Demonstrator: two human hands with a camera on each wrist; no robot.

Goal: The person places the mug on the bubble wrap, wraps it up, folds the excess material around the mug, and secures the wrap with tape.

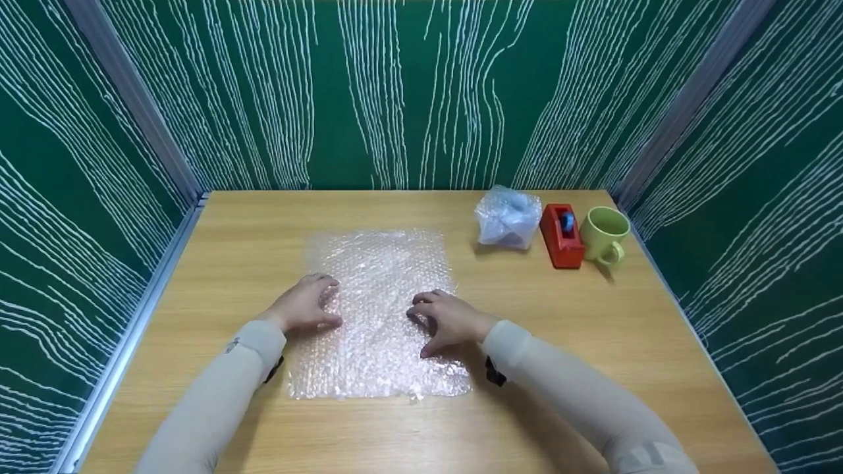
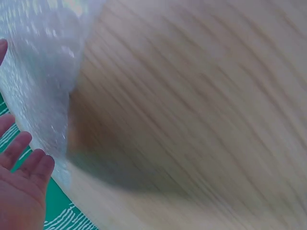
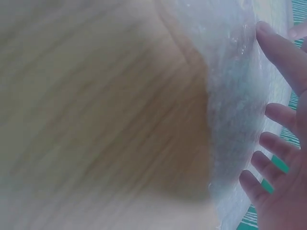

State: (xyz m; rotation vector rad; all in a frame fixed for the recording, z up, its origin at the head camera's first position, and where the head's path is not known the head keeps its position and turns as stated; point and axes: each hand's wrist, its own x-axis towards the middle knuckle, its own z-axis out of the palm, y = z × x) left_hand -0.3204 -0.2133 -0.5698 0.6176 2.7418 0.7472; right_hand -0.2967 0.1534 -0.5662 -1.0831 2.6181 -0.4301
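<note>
A sheet of clear bubble wrap (image 1: 379, 276) lies flat on the wooden table. My left hand (image 1: 304, 304) is over its left edge, thumb and fingers spread apart with nothing held between them. Over the right edge, my right hand (image 1: 451, 320) has its fingers loosely bent and its thumb apart, also holding nothing. In the left wrist view, the left fingers (image 2: 29, 160) overlap the bubble wrap (image 2: 38, 72). The right wrist view shows the right fingertips (image 3: 263, 28) close over the sheet (image 3: 235, 115).
Toward the back right of the table (image 1: 250, 224) sits a bubble-wrapped bundle (image 1: 508, 218). Right of it are a red tape dispenser (image 1: 562, 247) with blue tape and a light green mug (image 1: 604, 232). Green panels (image 1: 329, 131) with white lines enclose the back and sides.
</note>
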